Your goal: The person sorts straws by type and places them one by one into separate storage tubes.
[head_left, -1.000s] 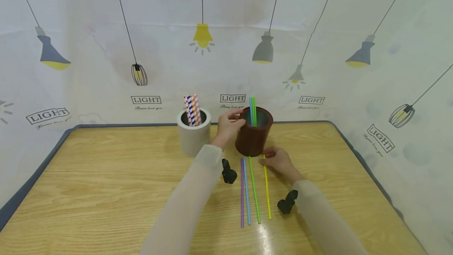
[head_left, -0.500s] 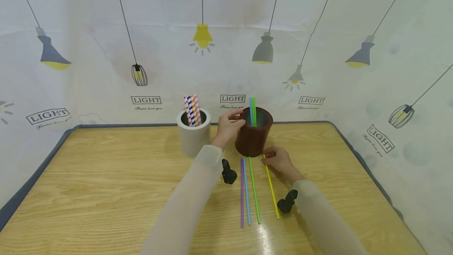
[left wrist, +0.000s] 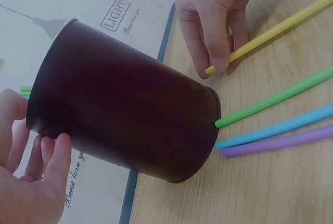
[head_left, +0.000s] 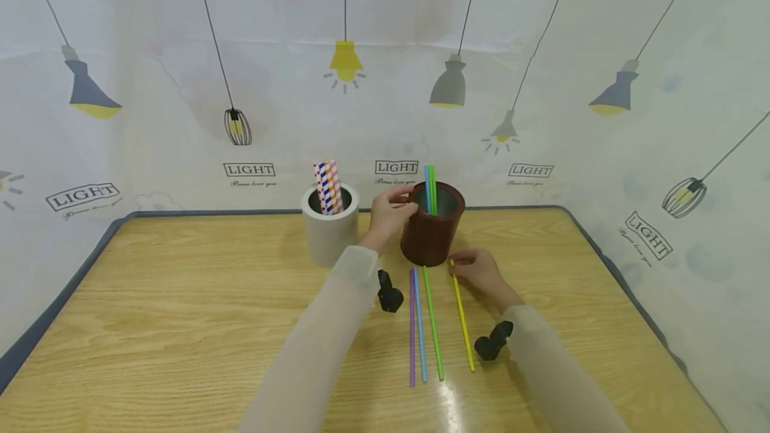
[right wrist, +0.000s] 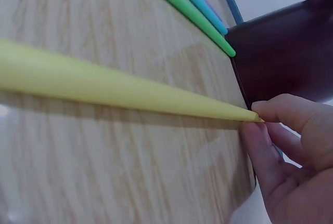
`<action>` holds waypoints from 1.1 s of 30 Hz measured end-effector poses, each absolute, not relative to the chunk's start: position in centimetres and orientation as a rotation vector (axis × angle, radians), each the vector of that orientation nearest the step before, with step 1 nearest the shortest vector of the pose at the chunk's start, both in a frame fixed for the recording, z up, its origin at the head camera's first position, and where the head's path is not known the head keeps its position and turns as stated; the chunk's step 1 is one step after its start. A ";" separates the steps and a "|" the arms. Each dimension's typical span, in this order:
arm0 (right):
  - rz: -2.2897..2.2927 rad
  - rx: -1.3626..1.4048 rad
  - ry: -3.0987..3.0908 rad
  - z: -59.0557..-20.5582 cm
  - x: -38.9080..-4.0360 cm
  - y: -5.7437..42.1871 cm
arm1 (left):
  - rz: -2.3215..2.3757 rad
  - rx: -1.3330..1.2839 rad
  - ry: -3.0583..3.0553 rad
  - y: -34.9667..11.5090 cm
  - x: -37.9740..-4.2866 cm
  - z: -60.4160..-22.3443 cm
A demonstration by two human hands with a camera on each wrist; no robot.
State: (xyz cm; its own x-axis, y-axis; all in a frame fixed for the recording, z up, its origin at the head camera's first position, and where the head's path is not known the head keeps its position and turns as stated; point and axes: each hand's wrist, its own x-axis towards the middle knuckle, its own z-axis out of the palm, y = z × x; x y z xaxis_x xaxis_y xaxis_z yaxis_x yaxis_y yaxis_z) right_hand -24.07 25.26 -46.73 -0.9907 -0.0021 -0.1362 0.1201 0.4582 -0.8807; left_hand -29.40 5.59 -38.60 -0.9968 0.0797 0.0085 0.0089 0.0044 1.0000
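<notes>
My left hand holds the left side of a dark reddish-brown cylindrical holder at its rim; in the left wrist view its fingers touch the side wall. Blue and green straws stand inside this holder. To the right of the holder's base, my right hand pinches the far end of a yellow straw between thumb and fingers. The straw runs along the wooden table toward me. Beside it lie a green straw, a blue straw and a purple straw.
A whitish cylindrical holder with several patterned paper straws stands left of the brown one. The wood-grain table ends at a dark border against a lamp-printed backdrop. Black wrist devices sit by both sleeves.
The near end of the yellow straw has swung right, away from the green one. My right hand has shifted slightly right with the far end. The left hand and brown holder stay put.
</notes>
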 end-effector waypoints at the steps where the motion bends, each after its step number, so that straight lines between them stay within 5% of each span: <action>1: -1.605 0.120 2.545 -46.7 -24.0 25.3 | 2.179 0.096 2.190 5.6 -29.4 -38.6; 33: -1.953 0.098 2.512 -40.7 -24.9 26.8 | 2.150 0.089 2.218 5.6 -29.6 -38.7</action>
